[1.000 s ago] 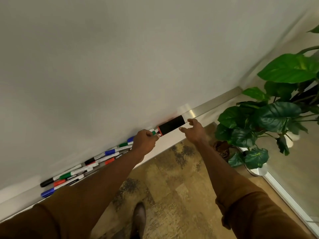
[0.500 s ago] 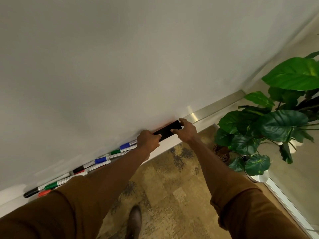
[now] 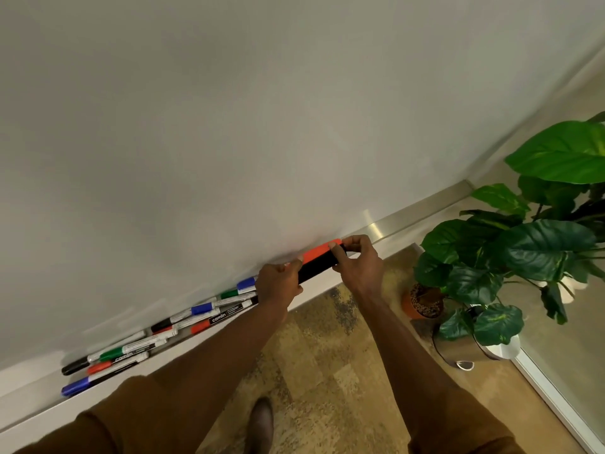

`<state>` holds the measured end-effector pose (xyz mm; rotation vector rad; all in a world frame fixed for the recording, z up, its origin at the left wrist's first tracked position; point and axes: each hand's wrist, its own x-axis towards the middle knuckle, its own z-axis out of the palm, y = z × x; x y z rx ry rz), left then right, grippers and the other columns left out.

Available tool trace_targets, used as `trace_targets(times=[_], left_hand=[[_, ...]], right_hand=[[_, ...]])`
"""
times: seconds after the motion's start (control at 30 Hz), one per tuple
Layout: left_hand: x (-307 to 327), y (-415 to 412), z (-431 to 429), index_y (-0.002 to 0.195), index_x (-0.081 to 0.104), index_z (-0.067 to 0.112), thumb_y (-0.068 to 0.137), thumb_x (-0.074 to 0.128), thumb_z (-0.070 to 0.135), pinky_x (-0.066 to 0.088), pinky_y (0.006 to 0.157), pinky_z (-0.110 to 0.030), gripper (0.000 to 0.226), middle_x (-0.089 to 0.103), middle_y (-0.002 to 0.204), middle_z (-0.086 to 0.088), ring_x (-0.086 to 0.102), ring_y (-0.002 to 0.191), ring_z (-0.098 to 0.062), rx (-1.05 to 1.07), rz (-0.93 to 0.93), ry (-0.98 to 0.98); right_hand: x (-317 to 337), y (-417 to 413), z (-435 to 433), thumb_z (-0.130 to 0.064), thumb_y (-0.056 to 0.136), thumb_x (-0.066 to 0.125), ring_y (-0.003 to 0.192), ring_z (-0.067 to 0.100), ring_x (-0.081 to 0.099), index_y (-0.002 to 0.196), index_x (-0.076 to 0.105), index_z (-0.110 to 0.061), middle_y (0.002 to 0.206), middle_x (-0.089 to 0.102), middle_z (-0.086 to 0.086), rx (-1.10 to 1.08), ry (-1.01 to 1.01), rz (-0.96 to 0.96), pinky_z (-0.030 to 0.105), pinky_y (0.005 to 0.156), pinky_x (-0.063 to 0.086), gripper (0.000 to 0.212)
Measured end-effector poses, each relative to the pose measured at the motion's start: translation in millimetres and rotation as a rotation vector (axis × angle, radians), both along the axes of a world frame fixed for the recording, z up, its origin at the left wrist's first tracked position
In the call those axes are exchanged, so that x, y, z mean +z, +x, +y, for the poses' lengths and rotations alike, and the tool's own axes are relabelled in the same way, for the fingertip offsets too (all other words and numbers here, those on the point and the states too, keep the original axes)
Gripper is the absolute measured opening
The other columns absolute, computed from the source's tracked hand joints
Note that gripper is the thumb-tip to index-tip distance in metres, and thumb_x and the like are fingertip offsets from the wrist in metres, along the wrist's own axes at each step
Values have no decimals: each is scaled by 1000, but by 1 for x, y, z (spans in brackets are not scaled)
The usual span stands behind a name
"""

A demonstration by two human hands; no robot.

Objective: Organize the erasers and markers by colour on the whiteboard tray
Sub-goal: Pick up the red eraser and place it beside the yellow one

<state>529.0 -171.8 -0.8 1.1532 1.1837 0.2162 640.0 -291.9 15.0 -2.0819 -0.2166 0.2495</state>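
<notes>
- A dark shoe (image 3: 261,421) stands at the bottom of the view on the mottled brown carpet (image 3: 327,371), between two brown sleeves.
- Both forearms reach up and away from the camera toward the whiteboard tray (image 3: 409,221), a pale ledge running along the foot of the whiteboard (image 3: 262,109).
- The left hand (image 3: 278,285) is closed on the left end of the eraser (image 3: 319,262), thumb on its upper edge and fingers curled beneath.
- The right hand (image 3: 360,265) pinches the right end of the same eraser, thumb and fingertips pressed against it.
- The eraser has a black felt face turned toward the camera and an orange-red back next to the board; it is held lengthwise along the tray, and whether it touches the ledge cannot be told.
- Left of the hands, a loose cluster of markers (image 3: 157,335) lies in the tray, overlapping one another: blue, green, red and black caps are mixed, not grouped.
- A single blue-capped marker (image 3: 77,387) lies nearest the tray's front lip at the far left.
- To the right, a leafy potted plant (image 3: 523,250) stands on the floor beside a glass partition (image 3: 573,339).
</notes>
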Motion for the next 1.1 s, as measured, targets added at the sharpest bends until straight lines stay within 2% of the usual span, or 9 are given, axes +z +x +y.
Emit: trace_targets(times=[0.13, 0.3, 0.37, 0.47, 0.53, 0.7, 0.8, 0.9, 1.1], left_hand=[[-2, -28, 5, 90, 72, 1, 93, 82, 38, 69, 78, -50, 39, 77, 92, -17, 79, 70, -27, 103, -4, 11], [8, -86, 23, 89, 73, 3, 93, 84, 20, 67, 90, -48, 20, 77, 94, -13, 79, 87, -28, 244, -133, -62], [11, -115, 32, 92, 73, -1, 91, 85, 24, 68, 84, -42, 28, 77, 98, -16, 80, 91, -30, 317, -155, -72], [14, -160, 44, 97, 74, -6, 87, 87, 12, 69, 71, -30, 24, 77, 103, -21, 78, 98, -34, 380, -162, -61], [14, -189, 54, 104, 73, -7, 83, 89, 6, 69, 72, -32, 29, 77, 107, -22, 77, 100, -33, 412, -175, -64], [13, -262, 80, 106, 74, 1, 74, 95, 6, 64, 92, -48, 39, 78, 110, -23, 77, 104, -39, 465, -198, -20], [18, -305, 95, 103, 77, 5, 73, 96, 8, 65, 85, -41, 36, 81, 102, -19, 78, 96, -34, 473, -198, 57], [23, -350, 109, 101, 81, 12, 74, 96, 14, 64, 83, -38, 31, 84, 92, -6, 78, 87, -21, 479, -132, 158], [22, -444, 130, 107, 82, 23, 81, 92, 24, 62, 88, -32, 29, 83, 93, 10, 77, 91, -6, 505, 47, 373]], right_hand=[[12, -35, 10, -40, 90, 78, 76, 14, 76, 93, 63, -24, 90, 71, -7, -15, 166, -1, 43, 67, 66, 22], [15, -81, 17, -21, 88, 82, 87, 22, 78, 98, 69, -18, 94, 75, -3, 46, 352, 102, 48, 76, 66, 17], [13, -100, 18, -16, 87, 82, 93, 26, 77, 101, 72, -18, 99, 77, 3, 118, 397, 133, 48, 80, 65, 17], [9, -130, 26, -6, 85, 82, 101, 25, 73, 102, 75, -18, 105, 75, 4, 259, 385, 87, 44, 85, 63, 22], [5, -151, 36, 0, 83, 82, 108, 22, 71, 99, 77, -16, 111, 72, 5, 356, 379, 40, 39, 85, 63, 23], [1, -202, 64, -5, 79, 87, 116, 16, 67, 98, 79, -12, 122, 63, 5, 493, 346, 46, 28, 83, 62, 22], [2, -237, 83, -1, 75, 89, 115, 14, 68, 92, 79, -12, 126, 62, 4, 545, 353, 71, 28, 83, 62, 22], [-2, -273, 105, -5, 73, 91, 108, 11, 71, 89, 80, -18, 123, 64, 1, 626, 287, -14, 28, 82, 62, 23], [-15, -362, 154, -18, 73, 93, 101, 4, 70, 89, 80, -22, 121, 64, -10, 753, 175, -202, 22, 83, 60, 21]])
